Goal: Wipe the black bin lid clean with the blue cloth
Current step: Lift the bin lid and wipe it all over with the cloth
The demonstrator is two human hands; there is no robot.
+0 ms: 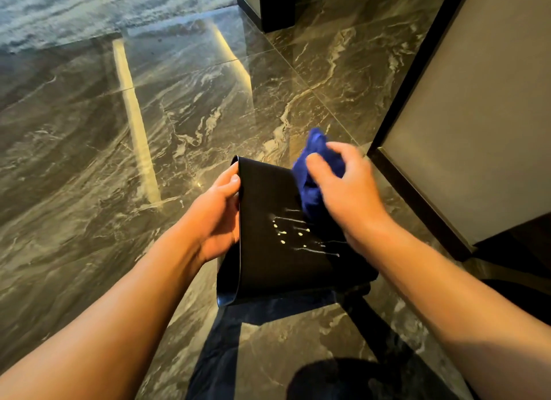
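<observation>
The black bin lid [268, 197] is held tilted above the marble floor, low in the middle of the head view. White drips and streaks [298, 235] mark its face. My left hand [219, 212] grips the lid's left edge, thumb on top. My right hand [346, 188] is closed on the bunched blue cloth [313, 161], which touches the lid's upper right part just above the streaks. Part of the cloth is hidden under my fingers.
The glossy dark marble floor [149, 116] spreads all around. A grey panel with a dark frame [465, 116] stands close on the right. A dark plinth [268, 6] is at the top. My dark trousers [226, 355] show below the lid.
</observation>
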